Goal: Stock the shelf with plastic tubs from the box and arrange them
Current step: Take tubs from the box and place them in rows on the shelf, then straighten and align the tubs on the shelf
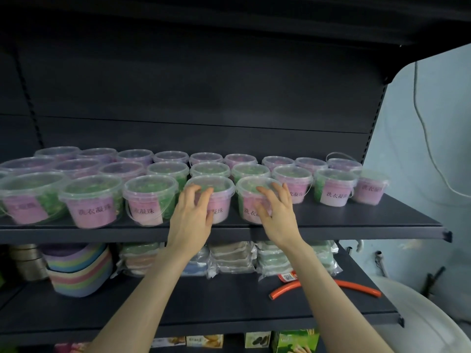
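Several clear plastic tubs with pink labels and green or purple contents stand in three rows on the dark upper shelf (356, 220). My left hand (191, 215) curls its fingers round the front of one front-row tub (221, 197). My right hand (277, 212) wraps its fingers and thumb round the tub (248, 197) just right of it. Both tubs stand upright at the shelf's front edge. The box is not in view.
Right of my hands the front row is bare shelf. The shelf below holds stacked pastel bowls (79, 271), packs of cloths (232, 256) and an orange hose piece (328, 286). A pale wall with a hanging cable (428, 138) lies at right.
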The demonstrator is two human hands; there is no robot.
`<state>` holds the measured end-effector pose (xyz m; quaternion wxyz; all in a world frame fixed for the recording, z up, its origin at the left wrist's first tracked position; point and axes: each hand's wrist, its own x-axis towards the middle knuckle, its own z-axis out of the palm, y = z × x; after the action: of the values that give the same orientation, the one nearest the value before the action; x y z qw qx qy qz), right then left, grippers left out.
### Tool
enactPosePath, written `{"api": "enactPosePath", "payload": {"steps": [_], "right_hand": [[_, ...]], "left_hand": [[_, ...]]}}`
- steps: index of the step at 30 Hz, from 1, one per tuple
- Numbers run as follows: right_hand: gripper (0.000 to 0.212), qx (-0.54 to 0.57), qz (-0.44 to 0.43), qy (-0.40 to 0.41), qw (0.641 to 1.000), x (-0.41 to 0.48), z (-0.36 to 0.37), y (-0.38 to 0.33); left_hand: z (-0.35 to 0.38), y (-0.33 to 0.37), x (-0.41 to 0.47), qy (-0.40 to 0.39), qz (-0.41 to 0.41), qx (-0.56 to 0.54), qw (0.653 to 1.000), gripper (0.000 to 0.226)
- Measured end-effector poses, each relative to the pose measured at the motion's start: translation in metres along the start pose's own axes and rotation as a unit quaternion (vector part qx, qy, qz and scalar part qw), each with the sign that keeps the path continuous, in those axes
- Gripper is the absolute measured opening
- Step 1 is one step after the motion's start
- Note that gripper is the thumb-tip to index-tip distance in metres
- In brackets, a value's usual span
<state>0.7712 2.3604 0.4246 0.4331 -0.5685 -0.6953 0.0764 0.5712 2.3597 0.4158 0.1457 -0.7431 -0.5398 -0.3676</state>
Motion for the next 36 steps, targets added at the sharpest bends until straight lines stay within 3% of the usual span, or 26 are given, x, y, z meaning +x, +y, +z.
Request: {"api": "enactPosePath", "payload": {"steps": [12, 14, 17, 19, 23, 29, 32, 36], "right_hand": [[0.061, -0.050, -0.013, -0.055, 0.997, 0.000, -0.014, 0.004], [0.056, -0.020, -0.010, -0.039, 0.999, 0.002, -0.018, 0.002], [0.032, 0.016, -0.027, 0.060, 0.998, 0.001, -0.026, -0.010], [0.021, 0.033, -0.045, 0.098, 0.994, -0.004, -0.032, -0.025], [0.016, 0.057, -0.087, 0.086, 0.991, -0.021, -0.039, -0.069], [0.019, 0.029, -0.139, 0.065, 0.988, -0.057, -0.005, -0.120], [0.034, 0.028, -0.149, 0.074, 0.986, -0.082, 0.032, -0.148], [0.035, 0.035, -0.119, 0.066, 0.990, -0.127, 0.093, -0.189]], "left_hand": [[-0.016, 0.016, -0.002, -0.064, -0.072, -0.055, 0.994, 0.058], [-0.026, 0.018, -0.002, -0.030, -0.061, -0.105, 0.992, 0.044], [-0.047, 0.022, -0.005, 0.032, -0.026, -0.129, 0.991, 0.021], [-0.064, 0.026, -0.010, 0.053, -0.018, -0.132, 0.990, 0.017], [-0.100, 0.026, -0.024, 0.080, 0.007, -0.137, 0.987, 0.017], [-0.146, -0.024, -0.068, 0.088, -0.010, -0.118, 0.989, 0.031], [-0.171, -0.067, -0.101, 0.077, -0.018, -0.104, 0.991, 0.030], [-0.205, -0.133, -0.149, 0.037, -0.022, -0.108, 0.993, 0.028]]}}
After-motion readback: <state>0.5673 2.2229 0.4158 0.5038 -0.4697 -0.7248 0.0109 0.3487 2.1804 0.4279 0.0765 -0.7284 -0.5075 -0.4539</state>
